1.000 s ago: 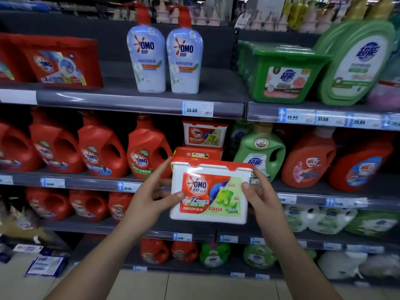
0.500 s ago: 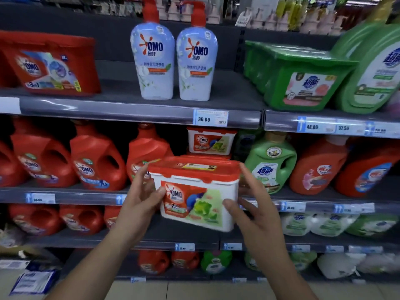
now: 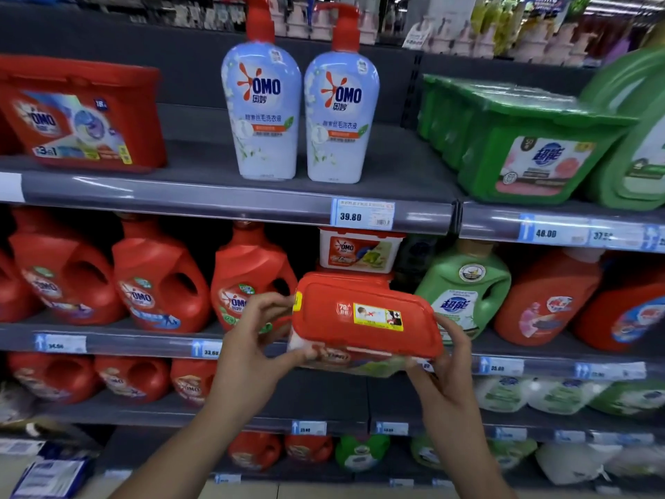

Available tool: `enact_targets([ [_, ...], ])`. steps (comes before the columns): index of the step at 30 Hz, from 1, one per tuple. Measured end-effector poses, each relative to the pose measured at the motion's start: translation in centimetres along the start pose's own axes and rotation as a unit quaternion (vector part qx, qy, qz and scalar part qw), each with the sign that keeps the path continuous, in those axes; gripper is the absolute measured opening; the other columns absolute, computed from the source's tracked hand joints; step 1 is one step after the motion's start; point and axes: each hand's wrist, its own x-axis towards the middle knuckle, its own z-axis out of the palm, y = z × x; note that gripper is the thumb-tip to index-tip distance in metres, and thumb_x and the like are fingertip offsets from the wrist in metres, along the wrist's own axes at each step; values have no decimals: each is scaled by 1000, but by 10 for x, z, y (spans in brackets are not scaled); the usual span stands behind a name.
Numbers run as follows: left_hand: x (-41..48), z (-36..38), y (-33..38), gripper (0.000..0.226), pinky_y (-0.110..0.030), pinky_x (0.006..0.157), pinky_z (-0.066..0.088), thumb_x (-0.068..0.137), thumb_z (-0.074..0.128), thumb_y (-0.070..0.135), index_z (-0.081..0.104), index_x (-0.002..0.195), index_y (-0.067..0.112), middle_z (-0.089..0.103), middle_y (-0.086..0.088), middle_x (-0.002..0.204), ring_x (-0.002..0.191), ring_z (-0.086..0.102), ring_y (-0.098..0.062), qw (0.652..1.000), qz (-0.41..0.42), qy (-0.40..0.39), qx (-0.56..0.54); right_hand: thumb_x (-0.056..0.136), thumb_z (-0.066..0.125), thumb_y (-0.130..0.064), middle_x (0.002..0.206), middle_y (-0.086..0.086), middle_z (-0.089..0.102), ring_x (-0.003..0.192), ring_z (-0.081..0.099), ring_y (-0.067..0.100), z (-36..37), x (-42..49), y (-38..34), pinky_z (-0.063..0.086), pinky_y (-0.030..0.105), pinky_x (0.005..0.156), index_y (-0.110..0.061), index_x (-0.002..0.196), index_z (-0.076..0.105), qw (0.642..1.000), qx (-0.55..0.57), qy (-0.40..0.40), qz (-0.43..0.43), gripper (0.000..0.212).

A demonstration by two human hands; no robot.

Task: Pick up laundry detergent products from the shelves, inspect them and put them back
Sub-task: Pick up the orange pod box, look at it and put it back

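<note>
I hold an OMO detergent pod box (image 3: 365, 322) in front of the second shelf, tipped toward me so its red lid with a yellow warning sticker faces the camera. My left hand (image 3: 252, 340) grips its left end, thumb under the front edge. My right hand (image 3: 444, 369) holds the right end from below. The box's white front label is mostly hidden. A second identical box (image 3: 360, 252) sits on the shelf behind, on top of another red-lidded box.
Two pale-blue OMO pump bottles (image 3: 300, 109) stand on the upper shelf, a red pod tub (image 3: 82, 117) to their left and a green tub (image 3: 518, 142) to the right. Red jugs (image 3: 158, 282) and a green jug (image 3: 464, 286) flank the gap on the second shelf. Lower shelves carry more bottles.
The box has been tilted forward: its front label faced me a second ago, now the red lid does. Both hands kept hold and the view moved closer to the shelves.
</note>
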Motion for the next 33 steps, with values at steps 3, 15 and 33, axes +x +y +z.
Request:
enact_targets([
  [3,17,14,-6,45,-9,84,54,73,88,29,64,107,47,73,23,113,114,65,8,999,-38,15,14,108,53,-11,115,-21,75,107,69,-4,3,22,6,58,16,80,-58,132,43,999,-33,19,25,54],
  [15,71,48,-40,67,-30,106,53,97,69,10,45,154,35,69,17,134,125,62,2,994,-103,-8,35,103,51,12,148,-8,61,142,54,9,19,114,21,50,31,113,-33,161,32,999,-34,-15,24,76],
  [33,60,13,-40,61,-19,102,52,89,69,28,48,132,66,64,28,133,127,61,1,996,-78,-41,35,97,61,8,105,-19,64,94,63,-17,53,101,25,52,8,79,-25,113,59,983,-96,156,-17,36],
])
